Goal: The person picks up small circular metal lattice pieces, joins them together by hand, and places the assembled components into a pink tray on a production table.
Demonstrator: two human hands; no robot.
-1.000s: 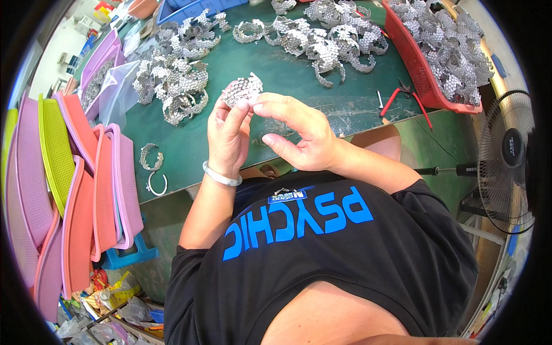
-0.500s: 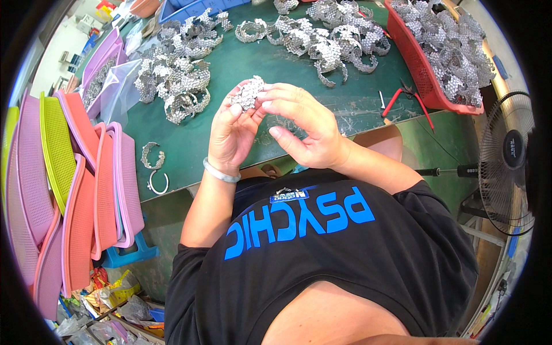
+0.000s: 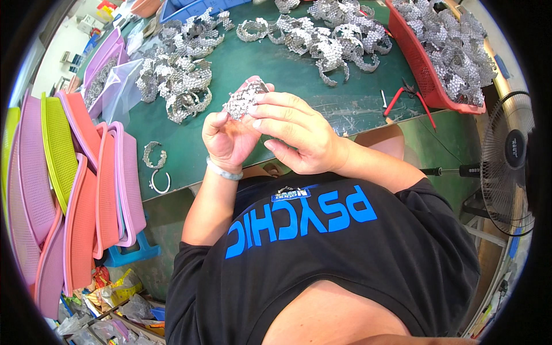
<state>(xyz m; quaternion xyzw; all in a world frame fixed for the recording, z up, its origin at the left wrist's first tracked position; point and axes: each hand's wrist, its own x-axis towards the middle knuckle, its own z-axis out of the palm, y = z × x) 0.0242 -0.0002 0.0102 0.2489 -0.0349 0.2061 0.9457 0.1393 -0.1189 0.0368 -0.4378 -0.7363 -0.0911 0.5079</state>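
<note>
In front of my chest, above the near edge of the table, I hold a silver honeycomb-patterned metal cuff bracelet (image 3: 240, 103). My left hand (image 3: 230, 141) has it lying across the fingers, palm up, with the thumb beside its lower left edge. From the right, the fingers of my right hand (image 3: 307, 135) press on the bracelet's right side, while that thumb sticks out apart from it. Parts of the bracelet are covered by those fingers. Left of my forearm, one similar cuff (image 3: 154, 155) and a thin plain silver ring-shaped band (image 3: 160, 181) lie on the green table (image 3: 253, 63).
Heaps of silver cuffs lie at the left (image 3: 187, 80) and far middle (image 3: 333, 43). A red basket (image 3: 422, 80) of cuffs stands at right, beside red-handled pliers (image 3: 411, 98). Stacked colored baskets (image 3: 80, 213) fill the left side. A fan (image 3: 509, 155) stands at right.
The bracelet has tipped and now shows a wider, flatter face. My left hand has dropped and turned its palm up more; my right fingers have come down onto the bracelet.
</note>
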